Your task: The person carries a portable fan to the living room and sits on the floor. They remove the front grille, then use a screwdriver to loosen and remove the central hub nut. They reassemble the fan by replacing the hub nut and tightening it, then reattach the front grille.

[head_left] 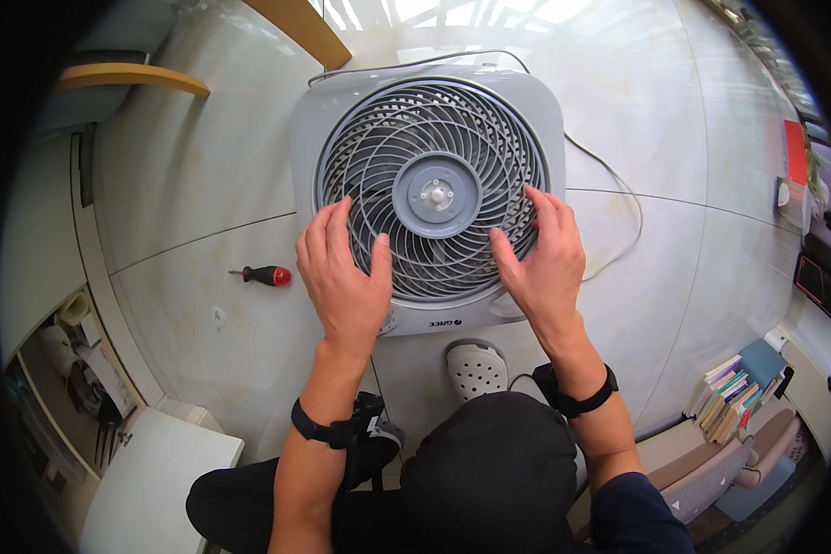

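Observation:
A grey box fan (319, 120) lies face up on the pale tiled floor, its round spiral grille (431, 138) on top with a grey hub cap in the middle. My left hand (342, 272) rests flat on the grille's lower left rim, fingers spread. My right hand (543, 258) presses on the lower right rim the same way, thumb pointing inward. Neither hand holds a tool. Black bands sit on both wrists.
A red-and-black screwdriver (266, 275) lies on the floor left of the fan. The fan's white cord (619, 198) loops off to the right. A white clog (475, 367) is below the fan. Stacked books (731, 395) sit at the right, a white cabinet (157, 480) at lower left.

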`<control>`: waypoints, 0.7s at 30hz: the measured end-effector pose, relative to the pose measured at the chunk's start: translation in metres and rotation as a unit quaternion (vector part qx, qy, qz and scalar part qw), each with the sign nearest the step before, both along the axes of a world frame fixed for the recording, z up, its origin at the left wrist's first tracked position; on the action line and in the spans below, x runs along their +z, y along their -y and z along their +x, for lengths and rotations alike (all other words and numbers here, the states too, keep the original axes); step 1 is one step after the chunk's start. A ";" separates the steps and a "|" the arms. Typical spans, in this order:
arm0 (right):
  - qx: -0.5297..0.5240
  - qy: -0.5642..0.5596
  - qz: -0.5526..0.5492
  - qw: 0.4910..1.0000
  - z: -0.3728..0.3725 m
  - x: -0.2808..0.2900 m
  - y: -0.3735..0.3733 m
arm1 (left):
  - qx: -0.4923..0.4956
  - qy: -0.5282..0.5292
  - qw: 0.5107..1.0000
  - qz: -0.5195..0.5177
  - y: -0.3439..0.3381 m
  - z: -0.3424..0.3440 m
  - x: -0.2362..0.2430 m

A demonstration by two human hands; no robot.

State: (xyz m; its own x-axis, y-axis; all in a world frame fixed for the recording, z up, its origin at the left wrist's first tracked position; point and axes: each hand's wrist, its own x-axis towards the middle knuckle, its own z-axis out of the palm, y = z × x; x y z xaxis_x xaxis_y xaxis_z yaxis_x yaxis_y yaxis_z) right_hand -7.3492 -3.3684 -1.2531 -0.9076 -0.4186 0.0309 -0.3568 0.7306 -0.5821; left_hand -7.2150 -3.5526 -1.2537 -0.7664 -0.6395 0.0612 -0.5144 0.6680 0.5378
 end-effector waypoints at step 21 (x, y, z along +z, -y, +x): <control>-0.227 0.423 -0.279 0.832 -0.035 0.000 0.012 | 0.111 0.008 0.980 0.166 0.024 -0.020 0.011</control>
